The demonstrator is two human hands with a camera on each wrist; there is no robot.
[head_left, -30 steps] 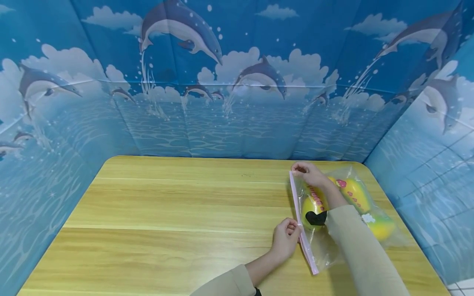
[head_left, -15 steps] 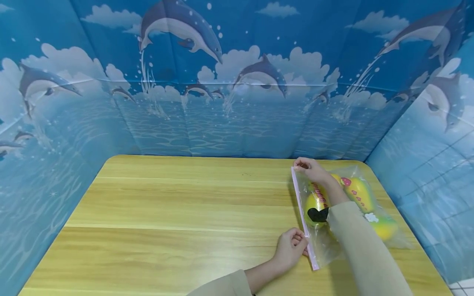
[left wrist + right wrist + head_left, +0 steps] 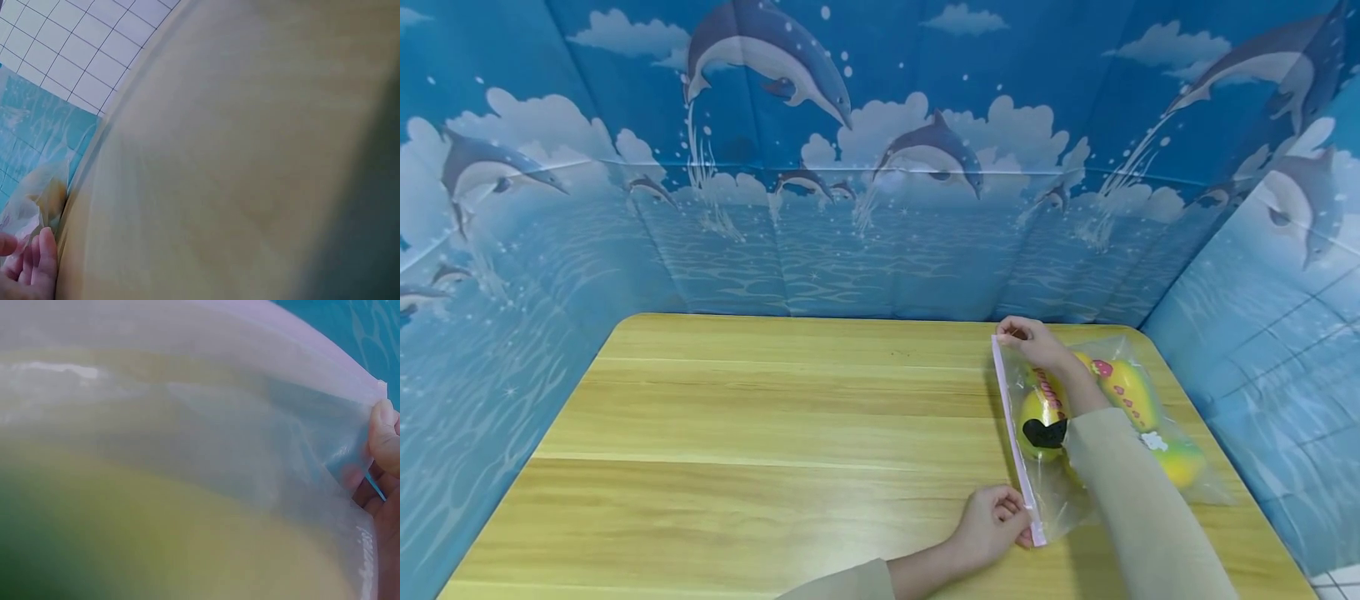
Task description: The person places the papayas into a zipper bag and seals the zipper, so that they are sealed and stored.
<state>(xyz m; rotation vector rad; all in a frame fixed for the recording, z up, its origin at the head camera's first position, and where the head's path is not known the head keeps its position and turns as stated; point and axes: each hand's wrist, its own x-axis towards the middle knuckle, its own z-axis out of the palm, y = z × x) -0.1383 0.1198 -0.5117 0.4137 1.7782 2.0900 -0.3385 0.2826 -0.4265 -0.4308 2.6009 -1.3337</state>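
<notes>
A clear zip bag (image 3: 1060,504) lies on the right of the table, its pink zip strip (image 3: 1009,408) running along the left edge. Inside are several rounded yellow-green things (image 3: 1127,392) with red prints, partly behind the right arm. My right hand (image 3: 1033,343) pinches the far end of the strip; thumb and fingers grip the bag's corner in the right wrist view too. At the near end, my left hand (image 3: 991,527) pinches the strip between thumb and fingers. The left wrist view catches these fingers (image 3: 45,259) on the bag at its lower left corner.
The wood-grain table (image 3: 737,433) stretches left from the bag. A blue dolphin-print curtain (image 3: 850,250) stands behind it and along both sides. White tiles (image 3: 94,50) show past the table edge. A black piece (image 3: 1043,433) sits by the right cuff.
My left hand has slid along the pink strip toward its near end. My right hand has moved slightly away and right, keeping hold of the far corner, and the strip has shifted right with it.
</notes>
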